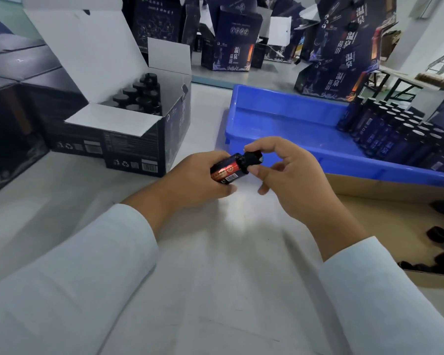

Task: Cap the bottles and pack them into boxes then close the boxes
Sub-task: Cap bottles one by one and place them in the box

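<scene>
Black cap pinched by right hand sits on bottle, which left hand grips, tilted, above table.

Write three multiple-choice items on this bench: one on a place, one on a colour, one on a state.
1. Where do the uncapped bottles stand?
A. in the tray's right end
B. in the open box
C. on the floor

2. What colour is the tray?
A. green
B. blue
C. red

3. What does the right hand do?
A. rests flat
B. pinches the cap
C. hangs idle

Key: 1 A, uncapped bottles crowd the tray; 2 B, its walls are blue; 3 B, right hand pinches the cap on the bottle that the left hand holds.
</scene>
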